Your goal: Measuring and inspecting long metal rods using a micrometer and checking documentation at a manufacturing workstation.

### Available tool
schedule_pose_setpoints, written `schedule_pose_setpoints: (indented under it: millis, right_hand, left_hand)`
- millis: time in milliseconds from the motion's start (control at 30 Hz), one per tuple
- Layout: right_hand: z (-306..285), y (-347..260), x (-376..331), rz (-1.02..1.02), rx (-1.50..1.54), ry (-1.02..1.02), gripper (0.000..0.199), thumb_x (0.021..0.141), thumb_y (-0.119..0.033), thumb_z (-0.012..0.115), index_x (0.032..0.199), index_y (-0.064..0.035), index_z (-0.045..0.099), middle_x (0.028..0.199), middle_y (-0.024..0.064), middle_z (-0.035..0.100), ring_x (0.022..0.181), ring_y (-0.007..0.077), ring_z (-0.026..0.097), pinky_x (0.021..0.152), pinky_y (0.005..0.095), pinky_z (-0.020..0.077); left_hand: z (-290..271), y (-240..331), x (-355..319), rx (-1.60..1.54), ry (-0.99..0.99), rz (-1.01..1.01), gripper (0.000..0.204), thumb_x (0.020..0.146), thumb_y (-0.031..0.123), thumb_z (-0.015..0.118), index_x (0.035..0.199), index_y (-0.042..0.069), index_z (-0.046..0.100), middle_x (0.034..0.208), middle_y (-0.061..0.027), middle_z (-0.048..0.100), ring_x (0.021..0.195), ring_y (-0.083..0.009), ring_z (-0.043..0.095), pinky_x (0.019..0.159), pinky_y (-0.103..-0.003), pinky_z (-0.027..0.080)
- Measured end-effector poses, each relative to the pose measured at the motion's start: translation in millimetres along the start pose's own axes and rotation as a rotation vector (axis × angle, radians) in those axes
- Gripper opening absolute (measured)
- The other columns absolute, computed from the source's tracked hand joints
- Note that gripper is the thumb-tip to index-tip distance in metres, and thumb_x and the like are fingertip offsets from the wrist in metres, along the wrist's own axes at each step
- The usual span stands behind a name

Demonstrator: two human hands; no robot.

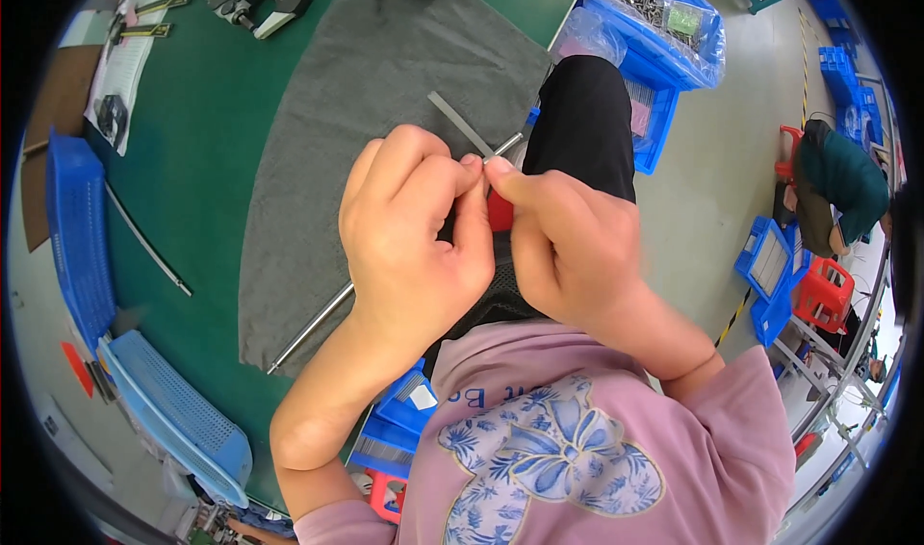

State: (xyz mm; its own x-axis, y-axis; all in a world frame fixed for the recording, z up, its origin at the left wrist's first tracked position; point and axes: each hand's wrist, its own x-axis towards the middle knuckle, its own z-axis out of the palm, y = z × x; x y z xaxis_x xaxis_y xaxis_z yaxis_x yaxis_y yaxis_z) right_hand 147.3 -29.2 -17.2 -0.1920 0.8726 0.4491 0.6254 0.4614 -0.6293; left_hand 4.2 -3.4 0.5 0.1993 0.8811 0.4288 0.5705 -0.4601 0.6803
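My left hand (409, 223) is closed around a thin, shiny metal rod (313, 326), its thumb and forefinger pinched near the rod's upper end. The rod slants from the lower left, passes behind this hand and shows again beyond the fingertips. My right hand (577, 242) is closed too, its thumb tip against the near end of a flat grey metal strip (460, 122). Strip and rod cross right at the fingertips. Exactly how the right fingers grip the strip is hidden. Under both hands lies a grey cloth (298, 208).
The green table (192, 208) carries a micrometer (258, 1) and a thin curved rod (149, 242). Blue baskets (178, 405) line its left side. A blue bin of small metal parts (659, 25) stands at the upper right. Another person (839, 184) bends over at the far right.
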Motion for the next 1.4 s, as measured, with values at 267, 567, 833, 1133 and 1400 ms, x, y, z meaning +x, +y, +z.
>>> schedule_pose_setpoints:
  millis: [267,567,833,1133,1400]
  right_hand:
    - [-4.0,-5.1,-2.8,0.037,-0.037,0.003,0.034,0.064,-0.002,0.058,0.097,-0.0076,0.062,0.058,0.0027,0.049,0.04,0.0199,0.048,0.038,0.0301,0.0374]
    - [-0.7,0.9,-4.2,0.0,0.003,0.032,0.038,0.062,0.0,0.058,0.099,-0.0055,0.062,0.057,0.0033,0.049,0.038,0.0185,0.046,0.037,0.0295,0.0368]
    - [-4.7,-3.2,-11.3,0.018,-0.025,0.049,0.034,0.064,-0.002,0.058,0.098,-0.0056,0.062,0.056,0.0035,0.048,0.039,0.0196,0.046,0.037,0.03,0.0364]
    - [-10.2,-0.6,-13.1,0.002,0.038,0.013,0.039,0.063,0.008,0.054,0.101,-0.0015,0.061,0.053,0.0052,0.046,0.039,0.0182,0.045,0.037,0.0288,0.0351]
    - [-16.2,-3.5,-24.2,0.064,0.033,-0.004,0.037,0.062,0.002,0.057,0.098,-0.0044,0.063,0.055,0.0042,0.05,0.039,0.0187,0.047,0.037,0.0301,0.0368]
  left_hand:
    - [0.7,0.0,-1.1,0.003,-0.01,0.009,0.015,0.064,-0.006,0.064,0.064,0.002,0.052,0.067,-0.0071,0.048,0.058,-0.0238,0.046,0.05,-0.033,0.037]
    - [-0.4,0.0,0.0,0.002,-0.013,-0.016,0.016,0.063,-0.007,0.064,0.064,0.002,0.052,0.067,-0.0071,0.048,0.058,-0.0236,0.046,0.05,-0.033,0.036]
    - [0.3,-0.9,0.8,-0.003,0.002,0.005,0.016,0.063,-0.007,0.065,0.064,0.002,0.052,0.066,-0.0072,0.048,0.058,-0.0237,0.046,0.05,-0.033,0.036]
    - [0.8,-1.6,0.4,-0.004,0.005,0.004,0.016,0.063,-0.007,0.065,0.064,0.002,0.051,0.066,-0.0071,0.047,0.058,-0.0238,0.046,0.05,-0.033,0.036]
    - [2.2,-2.6,0.6,0.001,0.015,0.018,0.016,0.063,-0.007,0.064,0.064,0.002,0.051,0.066,-0.0072,0.047,0.058,-0.0237,0.046,0.05,-0.032,0.036]
